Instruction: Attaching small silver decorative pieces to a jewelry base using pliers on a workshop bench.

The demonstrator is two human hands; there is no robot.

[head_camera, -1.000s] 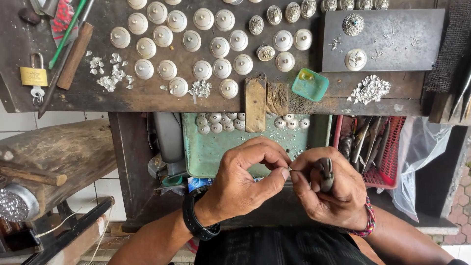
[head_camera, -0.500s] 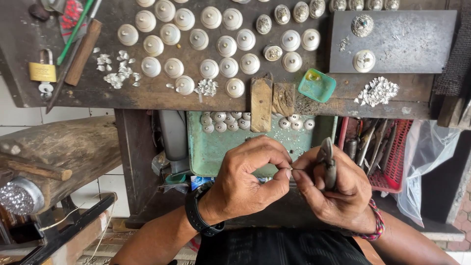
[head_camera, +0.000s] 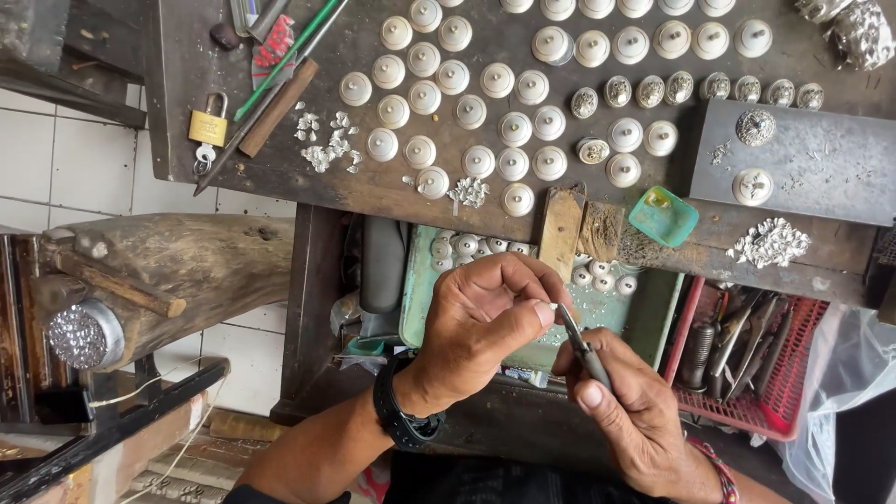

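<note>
My left hand point(head_camera: 481, 322) pinches a tiny silver piece point(head_camera: 554, 309) between thumb and forefinger, just below the workbench edge. My right hand point(head_camera: 630, 411) grips small dark pliers point(head_camera: 583, 350), whose tips meet the silver piece at my left fingertips. A black watch sits on my left wrist. Both hands hover over a green tray point(head_camera: 653, 313) holding several small round silver caps. On the dark wooden bench point(head_camera: 373, 191) above lie rows of several round white and silver domed buttons point(head_camera: 513, 126).
A brass padlock point(head_camera: 208, 126), green-handled tools point(head_camera: 285, 61) and a wooden handle lie at the bench's left. A small teal dish point(head_camera: 663, 217) and a heap of silver bits point(head_camera: 770, 243) lie at the right. A red basket point(head_camera: 747, 359) holds tools. A wooden log point(head_camera: 187, 271) sits left.
The view has drawn closer and shifted. My right hand has turned the pliers so that their tips point up to the left fingertips; my hands stay together over the tray.
</note>
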